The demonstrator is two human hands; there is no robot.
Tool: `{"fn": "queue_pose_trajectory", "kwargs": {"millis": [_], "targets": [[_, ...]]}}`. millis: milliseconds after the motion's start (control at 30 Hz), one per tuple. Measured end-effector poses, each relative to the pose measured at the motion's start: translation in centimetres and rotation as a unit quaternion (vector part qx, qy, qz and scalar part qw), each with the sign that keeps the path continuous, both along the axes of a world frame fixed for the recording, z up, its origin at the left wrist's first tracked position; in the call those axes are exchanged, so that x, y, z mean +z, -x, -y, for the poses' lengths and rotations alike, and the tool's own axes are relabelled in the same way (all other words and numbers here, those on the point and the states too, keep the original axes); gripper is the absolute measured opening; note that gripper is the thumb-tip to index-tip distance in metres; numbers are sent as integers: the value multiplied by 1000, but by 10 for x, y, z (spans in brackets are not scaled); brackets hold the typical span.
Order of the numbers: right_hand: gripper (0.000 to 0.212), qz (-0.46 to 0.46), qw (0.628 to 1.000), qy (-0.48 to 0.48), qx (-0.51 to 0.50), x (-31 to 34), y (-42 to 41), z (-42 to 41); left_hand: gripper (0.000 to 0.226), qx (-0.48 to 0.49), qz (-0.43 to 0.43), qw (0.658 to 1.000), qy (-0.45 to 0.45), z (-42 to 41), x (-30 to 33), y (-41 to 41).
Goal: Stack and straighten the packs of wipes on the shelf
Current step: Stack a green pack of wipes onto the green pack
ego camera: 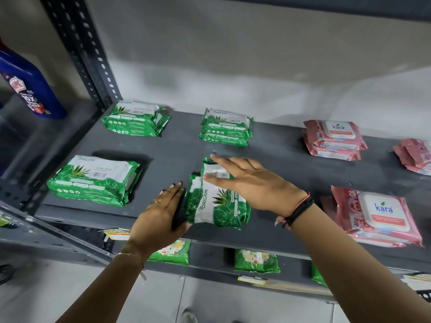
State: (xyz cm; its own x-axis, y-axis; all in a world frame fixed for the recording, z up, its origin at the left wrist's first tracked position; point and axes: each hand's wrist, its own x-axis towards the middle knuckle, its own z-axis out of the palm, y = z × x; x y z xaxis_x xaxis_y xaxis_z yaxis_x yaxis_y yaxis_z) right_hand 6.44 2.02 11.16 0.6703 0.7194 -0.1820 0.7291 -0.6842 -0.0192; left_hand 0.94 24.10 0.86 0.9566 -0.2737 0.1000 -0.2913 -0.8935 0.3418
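Observation:
On the grey shelf (163, 155), a small stack of green Origami wipe packs (214, 206) lies turned lengthways near the front edge, its top packs askew. My left hand (161, 215) presses flat against the stack's left side. My right hand (251, 183) lies flat over the top of the stack, fingers spread. Three other green stacks sit at the front left (93, 180), back left (135, 118) and back middle (225, 128). Pink Kara pack stacks lie at the back right (333, 141), front right (377, 217) and far right edge (415, 157).
A perforated grey upright (86, 52) stands at the shelf's back left corner. A blue bottle (30, 85) stands on the neighbouring shelf to the left. Green packets (256, 261) lie on the lower shelf beneath, with yellow price tags on its edge.

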Motion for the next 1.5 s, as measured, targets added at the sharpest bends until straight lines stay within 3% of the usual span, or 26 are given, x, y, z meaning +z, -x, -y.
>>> {"fn": "queue_pose_trajectory", "kwargs": {"millis": [333, 433, 567, 833, 1200, 1300, 1400, 1500], "targets": [[67, 51, 997, -1, -50, -9, 1, -11, 84, 2, -23, 1000, 2, 1, 3, -1], [78, 69, 994, 4, -86, -11, 1, -13, 83, 0, -30, 1000, -6, 2, 5, 0], [90, -8, 996, 6, -89, -10, -1, -3, 79, 0, -29, 999, -15, 2, 7, 1], [77, 4, 995, -20, -98, -13, 3, 1, 91, -3, -24, 1000, -17, 3, 7, 2], [83, 9, 994, -30, -105, -17, 7, 3, 97, -18, -9, 1000, -5, 2, 3, 0], [90, -6, 990, -54, -129, -11, 10, 10, 100, -26, 6, 999, 34, -2, 2, 0], [83, 33, 982, -81, -165, 4, 14, 37, 86, -3, 19, 993, 113, -6, 14, 3], [73, 81, 968, -101, -216, 15, 24, 78, 68, 8, 92, 986, 137, 8, 36, -4]]}}
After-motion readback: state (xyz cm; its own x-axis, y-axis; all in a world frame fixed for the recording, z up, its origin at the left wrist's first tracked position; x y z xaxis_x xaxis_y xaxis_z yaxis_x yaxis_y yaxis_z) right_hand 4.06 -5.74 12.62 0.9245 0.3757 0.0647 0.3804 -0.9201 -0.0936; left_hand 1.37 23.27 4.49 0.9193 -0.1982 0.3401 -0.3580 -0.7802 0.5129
